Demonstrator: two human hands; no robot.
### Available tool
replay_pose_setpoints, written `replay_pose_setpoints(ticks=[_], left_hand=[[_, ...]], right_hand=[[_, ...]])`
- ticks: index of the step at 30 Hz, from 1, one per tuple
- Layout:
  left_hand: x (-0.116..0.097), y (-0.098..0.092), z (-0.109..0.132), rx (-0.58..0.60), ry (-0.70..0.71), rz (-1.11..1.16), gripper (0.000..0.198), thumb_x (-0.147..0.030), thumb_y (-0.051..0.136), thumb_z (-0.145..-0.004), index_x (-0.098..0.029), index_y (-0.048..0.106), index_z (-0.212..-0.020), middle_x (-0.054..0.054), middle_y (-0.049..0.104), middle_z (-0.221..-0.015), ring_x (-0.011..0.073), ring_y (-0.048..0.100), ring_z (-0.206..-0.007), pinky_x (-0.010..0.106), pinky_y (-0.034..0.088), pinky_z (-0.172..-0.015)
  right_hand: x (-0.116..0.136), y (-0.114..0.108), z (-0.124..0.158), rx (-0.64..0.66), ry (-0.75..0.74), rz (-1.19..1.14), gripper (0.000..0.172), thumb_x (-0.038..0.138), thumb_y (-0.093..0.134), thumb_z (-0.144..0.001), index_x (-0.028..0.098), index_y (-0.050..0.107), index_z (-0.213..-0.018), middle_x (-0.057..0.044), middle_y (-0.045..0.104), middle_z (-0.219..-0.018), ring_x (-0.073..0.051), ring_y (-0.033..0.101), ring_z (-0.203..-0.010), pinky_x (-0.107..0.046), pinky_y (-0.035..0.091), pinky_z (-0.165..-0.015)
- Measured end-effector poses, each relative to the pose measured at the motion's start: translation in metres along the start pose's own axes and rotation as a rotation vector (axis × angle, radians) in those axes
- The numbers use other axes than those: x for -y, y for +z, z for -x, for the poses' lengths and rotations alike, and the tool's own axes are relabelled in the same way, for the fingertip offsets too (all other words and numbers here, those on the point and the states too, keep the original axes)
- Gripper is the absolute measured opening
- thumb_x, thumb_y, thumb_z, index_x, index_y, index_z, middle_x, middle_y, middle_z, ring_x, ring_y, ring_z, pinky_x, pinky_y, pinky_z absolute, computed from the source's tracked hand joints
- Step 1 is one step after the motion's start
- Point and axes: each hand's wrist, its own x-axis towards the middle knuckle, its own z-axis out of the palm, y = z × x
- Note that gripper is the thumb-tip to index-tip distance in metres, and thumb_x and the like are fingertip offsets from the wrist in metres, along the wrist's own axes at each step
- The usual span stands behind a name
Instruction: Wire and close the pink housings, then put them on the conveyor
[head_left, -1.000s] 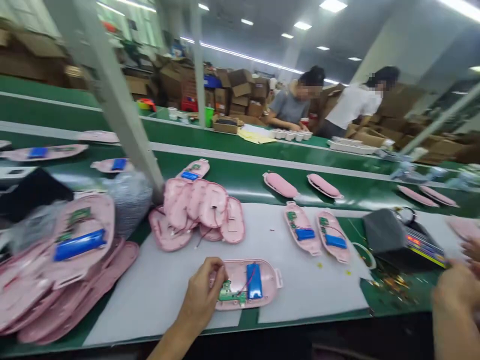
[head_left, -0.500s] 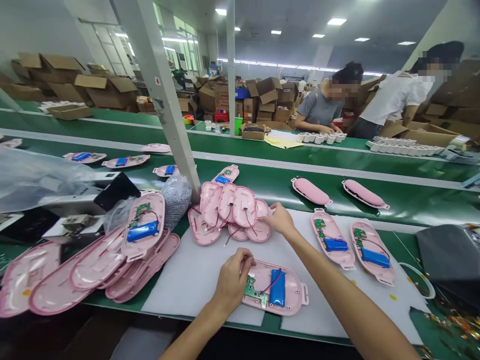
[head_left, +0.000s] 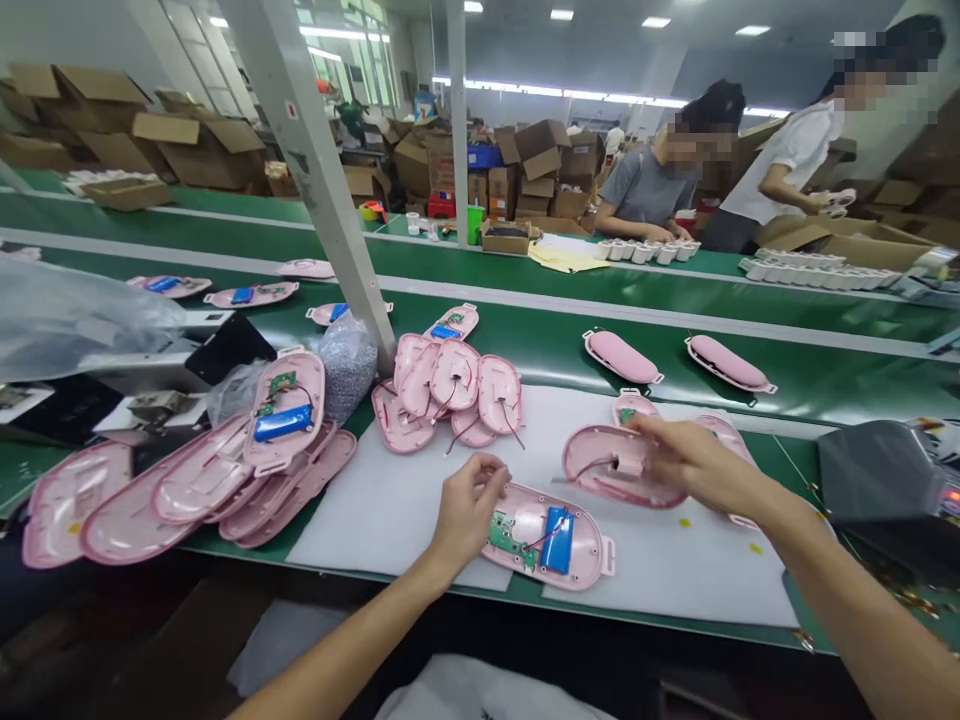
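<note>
My right hand [head_left: 686,460] grips a pink plastic shell half [head_left: 600,462] by its right end, its hollow inside and a wire showing, above the white foam sheet. Below and to the left lies another pink shell half [head_left: 592,565] with a green circuit board [head_left: 510,535] and a blue battery pack [head_left: 557,540]. At that shell's left end is my left hand [head_left: 471,510], thumb and fingers pinched together; what is between them, if anything, is hidden. A pile of smaller pink shell halves [head_left: 454,375] with wires lies beyond my left hand.
Stacked large pink shells [head_left: 202,480] stand left. Two shells with boards lie partly hidden behind my right hand. Two closed pink units [head_left: 622,358] rest on the green surface [head_left: 525,335]. A metal post [head_left: 322,190] rises at left. Two people work across the bench.
My right hand has taken a shell half from the pile and carried it right, over the foam sheet. My left hand stays at the left end of the shell with the battery. The view has shifted slightly.
</note>
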Motion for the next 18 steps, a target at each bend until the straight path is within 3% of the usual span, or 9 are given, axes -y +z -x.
replay_pose_setpoints(ticks=[2,4,7,9,12,15,18], left_hand=[[-0.005,0.006,0.002,-0.014,0.024,0.013,0.014,-0.032,0.06,-0.092,-0.019,0.06,-0.09,0.0,0.062,-0.078,0.0146,0.061,-0.07,0.026,0.049,-0.068],[-0.012,0.01,0.003,-0.012,0.167,-0.044,0.011,-0.03,0.061,-0.092,-0.02,0.064,-0.089,0.001,0.06,-0.084,0.0152,0.061,-0.078,0.027,0.049,-0.075],[-0.021,0.01,0.003,-0.018,0.463,-0.259,0.012,-0.025,0.059,-0.094,-0.02,0.068,-0.09,0.006,0.055,-0.101,0.0181,0.058,-0.093,0.031,0.05,-0.081],[-0.023,0.006,0.0,-0.012,0.531,-0.411,0.015,-0.025,0.056,-0.095,-0.02,0.069,-0.091,0.009,0.052,-0.113,0.0223,0.056,-0.104,0.034,0.052,-0.085],[-0.019,0.002,-0.005,0.026,0.445,-0.368,0.017,-0.027,0.055,-0.095,-0.019,0.068,-0.089,0.01,0.052,-0.123,0.0247,0.057,-0.109,0.037,0.054,-0.088],[-0.009,0.004,-0.008,0.056,0.189,-0.004,0.013,-0.027,0.064,-0.088,-0.018,0.062,-0.098,0.009,0.061,-0.109,0.0192,0.066,-0.085,0.027,0.057,-0.067],[0.0,0.01,-0.008,0.093,-0.036,0.252,0.04,-0.026,0.073,-0.08,-0.02,0.049,-0.112,0.005,0.065,-0.097,0.0148,0.065,-0.063,0.021,0.053,-0.052]], right_hand=[[0.018,0.007,0.011,0.115,-0.09,0.077,0.045,0.011,0.045,-0.077,0.023,0.059,-0.119,-0.003,0.068,-0.107,-0.02,0.061,-0.09,-0.026,0.04,-0.075],[0.038,0.02,0.007,0.149,-0.142,0.172,0.046,0.01,0.043,-0.078,0.021,0.061,-0.118,-0.005,0.069,-0.104,-0.021,0.062,-0.089,-0.028,0.039,-0.073],[0.059,0.036,-0.007,0.11,-0.197,0.22,0.049,0.01,0.043,-0.078,0.022,0.06,-0.122,-0.004,0.07,-0.1,-0.022,0.063,-0.085,-0.028,0.037,-0.069],[0.064,0.04,-0.015,0.04,-0.199,0.209,0.051,0.01,0.044,-0.076,0.024,0.06,-0.123,-0.002,0.071,-0.1,-0.02,0.064,-0.084,-0.028,0.038,-0.069],[0.064,0.042,-0.021,-0.052,-0.173,0.15,0.053,0.011,0.044,-0.075,0.024,0.061,-0.123,-0.001,0.07,-0.109,-0.02,0.064,-0.089,-0.029,0.041,-0.073],[0.064,0.045,-0.026,-0.063,-0.128,0.084,0.044,0.019,0.043,-0.081,0.023,0.064,-0.12,-0.003,0.071,-0.105,-0.021,0.065,-0.087,-0.03,0.041,-0.074],[0.067,0.056,-0.035,-0.106,-0.078,0.146,0.032,0.04,0.052,-0.086,0.022,0.067,-0.108,-0.004,0.072,-0.097,-0.023,0.064,-0.084,-0.03,0.038,-0.07]])
